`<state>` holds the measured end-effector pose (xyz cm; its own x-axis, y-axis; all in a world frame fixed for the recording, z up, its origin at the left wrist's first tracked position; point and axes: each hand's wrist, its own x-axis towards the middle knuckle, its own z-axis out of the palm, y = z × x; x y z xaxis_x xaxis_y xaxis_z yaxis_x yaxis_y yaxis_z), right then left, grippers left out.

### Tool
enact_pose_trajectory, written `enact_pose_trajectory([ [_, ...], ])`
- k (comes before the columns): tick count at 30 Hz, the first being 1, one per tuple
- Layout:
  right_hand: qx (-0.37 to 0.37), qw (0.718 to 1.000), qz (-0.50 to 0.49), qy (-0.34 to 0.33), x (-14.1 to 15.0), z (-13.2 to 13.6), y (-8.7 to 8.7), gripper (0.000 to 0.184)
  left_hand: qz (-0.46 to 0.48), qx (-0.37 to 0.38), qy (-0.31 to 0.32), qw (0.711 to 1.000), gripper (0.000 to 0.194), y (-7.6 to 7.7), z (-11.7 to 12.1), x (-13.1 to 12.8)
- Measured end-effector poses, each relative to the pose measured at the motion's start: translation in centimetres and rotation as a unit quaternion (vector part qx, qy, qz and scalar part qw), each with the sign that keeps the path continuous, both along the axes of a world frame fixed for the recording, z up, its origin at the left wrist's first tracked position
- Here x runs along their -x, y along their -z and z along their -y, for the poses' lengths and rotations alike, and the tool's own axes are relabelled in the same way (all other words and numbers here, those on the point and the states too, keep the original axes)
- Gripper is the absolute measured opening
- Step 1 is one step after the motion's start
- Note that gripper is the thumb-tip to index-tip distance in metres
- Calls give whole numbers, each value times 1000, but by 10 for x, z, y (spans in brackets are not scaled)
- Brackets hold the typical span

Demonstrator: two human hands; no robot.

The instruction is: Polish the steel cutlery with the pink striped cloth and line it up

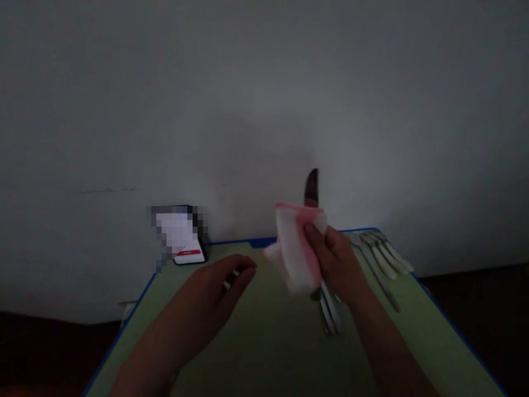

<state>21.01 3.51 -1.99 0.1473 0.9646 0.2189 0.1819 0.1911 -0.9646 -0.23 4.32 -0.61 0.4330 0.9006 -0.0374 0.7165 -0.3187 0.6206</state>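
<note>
My right hand [333, 256] is wrapped around a pink and white cloth [295, 248] with a table knife in it. The knife's dark blade [312, 187] sticks up above the cloth, nearly upright, while the cloth hides its middle. To the left, my left hand [225, 281] hovers apart from the cloth, its fingers loosely curled and holding nothing visible. Below the cloth, several metal cutlery handles [329, 314] lie on the green tabletop [256, 347]; their upper ends are hidden.
Several forks with pale handles [386, 256] lie at the table's right back corner, beside a slim metal utensil [378, 275]. A phone [185, 237] with a lit screen leans at the left back. Behind the blue-edged table rises a grey wall [256, 110].
</note>
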Motion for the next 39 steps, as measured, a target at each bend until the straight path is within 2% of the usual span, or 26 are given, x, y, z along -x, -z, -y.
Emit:
enact_pose_trajectory([
  [1,11,997,55,-54,-4,2,-3,35,21,-17,-38,999,32,-2,0,0],
  [3,26,974,155,-163,-10,7,-10,32,69,-51,-96,992,39,-7,2,-2],
  [5,31,941,228,-246,-13,12,-16,27,109,-80,-112,984,42,-12,5,-5],
  [7,28,916,279,-286,-11,16,-20,22,133,-103,-97,981,32,-15,8,-7],
  [9,25,903,308,-298,-6,18,-21,21,144,-120,-83,979,18,-17,10,-7],
  [11,24,897,320,-303,-3,19,-21,22,144,-134,-87,977,14,-18,10,-4],
  [14,32,894,325,-307,-9,19,-22,26,131,-129,-149,971,13,-20,9,3],
  [18,50,892,339,-295,-38,21,-25,30,142,-112,-259,949,21,-27,9,13],
  [20,66,900,321,-287,-55,24,-28,26,143,-106,-272,946,22,-29,8,19],
  [22,86,910,299,-275,-70,28,-29,24,127,-80,-245,958,22,-28,5,25],
  [24,99,914,299,-257,-80,31,-30,23,95,-37,-186,977,21,-25,2,29],
  [27,130,900,339,-240,-83,34,-30,26,50,9,-101,994,19,-22,-2,28],
  [30,164,874,381,-254,-72,34,-30,29,55,8,-43,998,20,-19,-1,18],
  [33,142,857,418,-266,-51,31,-31,31,67,0,18,998,20,-16,3,4],
  [36,108,850,433,-281,-34,29,-30,31,62,-4,70,996,20,-12,6,-10],
  [39,90,850,421,-302,-29,28,-31,27,65,4,88,994,21,-11,7,-17],
])
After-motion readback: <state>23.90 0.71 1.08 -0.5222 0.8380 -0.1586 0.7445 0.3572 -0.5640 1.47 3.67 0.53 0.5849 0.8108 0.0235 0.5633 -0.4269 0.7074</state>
